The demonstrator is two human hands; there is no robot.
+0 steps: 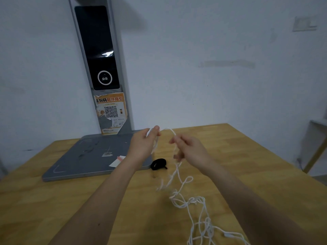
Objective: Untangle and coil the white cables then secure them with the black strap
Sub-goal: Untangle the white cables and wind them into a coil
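Above the wooden table (238,165), my left hand (143,145) pinches a few loops of the white cable between thumb and fingers. A short arc of cable runs from it to my right hand (190,149), whose fingers are curled round the strand. From the right hand the white cable (187,202) drops in a tangled trail across the table to the bottom edge of the view. The black strap (158,164) lies rolled up on the table, below and between my hands, untouched.
A grey flat base (85,160) with a tall post carrying a dark screen (99,48) and an orange QR sticker (111,112) stands at the back left, against the wall. A shelf edge (316,138) shows at the far right.
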